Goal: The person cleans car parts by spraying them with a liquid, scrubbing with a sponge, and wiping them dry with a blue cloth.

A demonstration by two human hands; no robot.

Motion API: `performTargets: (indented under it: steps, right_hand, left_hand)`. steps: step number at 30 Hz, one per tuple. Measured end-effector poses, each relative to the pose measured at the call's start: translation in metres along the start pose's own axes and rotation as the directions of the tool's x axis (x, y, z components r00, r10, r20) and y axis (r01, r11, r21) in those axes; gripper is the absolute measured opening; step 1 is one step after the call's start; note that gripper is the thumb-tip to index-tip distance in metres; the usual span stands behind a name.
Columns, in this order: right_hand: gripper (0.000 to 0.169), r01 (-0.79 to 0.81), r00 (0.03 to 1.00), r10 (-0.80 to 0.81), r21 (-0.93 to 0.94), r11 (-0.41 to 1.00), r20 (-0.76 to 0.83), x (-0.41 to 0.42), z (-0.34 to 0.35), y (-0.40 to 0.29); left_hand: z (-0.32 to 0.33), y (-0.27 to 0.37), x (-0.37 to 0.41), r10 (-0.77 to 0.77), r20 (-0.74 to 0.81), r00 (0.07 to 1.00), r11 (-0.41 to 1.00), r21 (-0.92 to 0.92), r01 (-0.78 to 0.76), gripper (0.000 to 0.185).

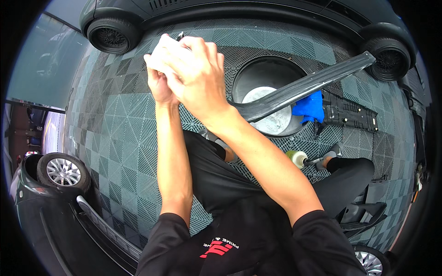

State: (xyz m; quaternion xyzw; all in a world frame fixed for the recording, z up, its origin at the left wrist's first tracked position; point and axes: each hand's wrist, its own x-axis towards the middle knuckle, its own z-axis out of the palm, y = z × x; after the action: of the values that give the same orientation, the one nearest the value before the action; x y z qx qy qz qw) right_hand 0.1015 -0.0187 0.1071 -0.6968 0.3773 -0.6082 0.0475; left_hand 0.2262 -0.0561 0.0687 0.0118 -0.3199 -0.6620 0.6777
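Note:
My left hand and my right hand are raised together at the upper left, the right lapping over the left. Between them is a bright, washed-out white patch; glare hides what it is. A long black plastic trim strip slants from the upper right, bends, and passes behind my right wrist towards the hands. A small dark tip shows just above the fingers, so my left hand appears to grip the strip's near end. Beneath the strip stands a round black tub with a whitish, wet-looking bottom. Pale streaks mark the strip.
A blue cloth lies by the tub's right rim, against a black trim panel with clips. Near my foot lies a spray bottle. A dark car stands ahead, another black car at lower left. Interlocking floor tiles lie underneath.

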Motion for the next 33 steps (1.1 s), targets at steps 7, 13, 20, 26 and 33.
performTargets:
  steps: [7,13,20,26,33]
  right_hand:
    - [0.036,-0.079,0.981,0.08,-0.01,0.997,0.175,-0.096,-0.027,0.024]
    - [0.039,0.046,0.999,-0.046,0.023,0.999,0.008,-0.014,0.001,0.005]
    - [0.04,-0.071,0.989,0.069,0.013,0.997,0.133,-0.079,-0.012,0.022]
    - [0.046,-0.265,0.896,0.286,-0.107,0.958,0.341,-0.174,-0.066,0.049]
    - [0.039,-0.184,0.828,0.343,-0.363,0.913,0.444,-0.188,-0.109,0.072]
  left_hand:
    - [-0.015,-0.008,-0.001,-0.027,0.043,0.999,0.996,0.084,0.024,0.063]
    - [0.004,-0.003,-0.002,-0.12,-0.031,0.992,0.991,0.055,0.122,0.057]
    - [-0.019,0.001,0.004,-0.139,0.077,0.987,0.987,0.086,0.133,0.074]
    - [0.004,-0.011,0.008,0.032,-0.139,0.99,0.744,0.664,0.069,0.06]
    - [-0.015,-0.017,0.026,0.031,-0.33,0.944,0.752,0.63,0.195,0.058]
